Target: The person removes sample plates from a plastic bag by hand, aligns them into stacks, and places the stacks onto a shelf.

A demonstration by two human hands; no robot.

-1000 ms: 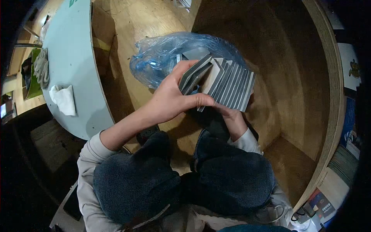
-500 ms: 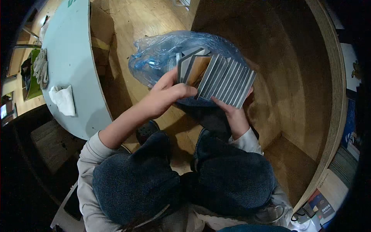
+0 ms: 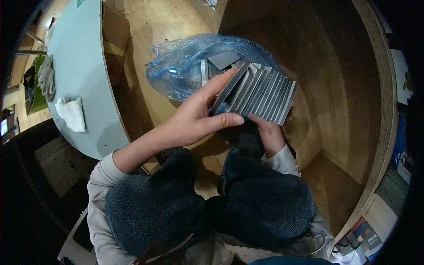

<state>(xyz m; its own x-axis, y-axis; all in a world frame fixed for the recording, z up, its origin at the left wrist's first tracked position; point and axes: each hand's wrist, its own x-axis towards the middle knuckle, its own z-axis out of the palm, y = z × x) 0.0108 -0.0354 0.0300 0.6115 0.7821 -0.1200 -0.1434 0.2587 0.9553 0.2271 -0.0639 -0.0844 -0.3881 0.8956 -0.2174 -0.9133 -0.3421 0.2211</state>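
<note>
A stack of thin grey metal-looking plates (image 3: 265, 93), edges fanned, is held over a translucent blue plastic bag (image 3: 172, 73). My right hand (image 3: 267, 132) supports the stack from below at its right side, with most of its fingers hidden underneath. My left hand (image 3: 205, 110) grips the stack's left end. Its thumb lies along the near edge, and its fingers wrap over the leftmost, tilted plate. Behind my left fingers, a loose grey plate (image 3: 224, 59) lies flat at the bag's mouth. Beside it is an upright light-edged piece (image 3: 204, 72).
On the left, a pale blue board (image 3: 84, 44) carries a crumpled white cloth (image 3: 71, 114) and grey gloves (image 3: 46, 78). A cardboard box (image 3: 115, 39) stands beside it. A wooden cabinet (image 3: 344, 88) curves along the right. Books and boxes (image 3: 375, 221) lie beyond its edge.
My left hand has moved up and right, closing around the stack's left end. The brownish plate face there is no longer visible. The stack has shifted slightly right.
</note>
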